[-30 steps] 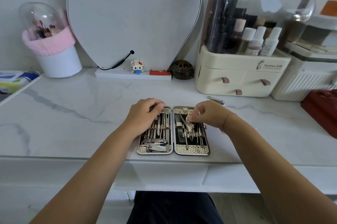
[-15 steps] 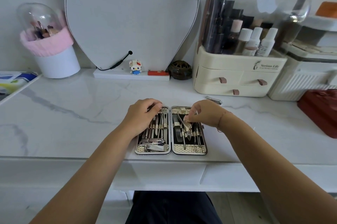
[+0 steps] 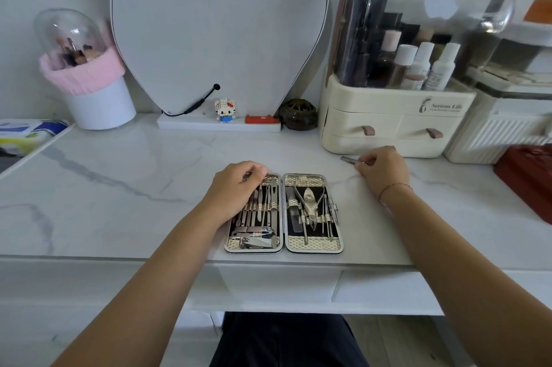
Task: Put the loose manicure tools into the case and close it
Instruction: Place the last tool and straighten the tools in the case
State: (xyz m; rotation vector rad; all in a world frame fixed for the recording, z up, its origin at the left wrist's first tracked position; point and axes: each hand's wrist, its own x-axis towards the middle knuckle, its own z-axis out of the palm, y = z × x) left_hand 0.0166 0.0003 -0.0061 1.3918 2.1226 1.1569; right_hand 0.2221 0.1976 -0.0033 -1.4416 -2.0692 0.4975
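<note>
Right hand (image 3: 383, 171) pinches 1 tool (image 3: 348, 159) near 1 case (image 3: 313, 244).

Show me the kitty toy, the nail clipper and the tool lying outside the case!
kitty brick figure (image 3: 223, 107): head view, its white face.
nail clipper (image 3: 258, 242): head view, its shiny lever.
loose metal tool (image 3: 348, 159): head view, its bare flat end.
</note>
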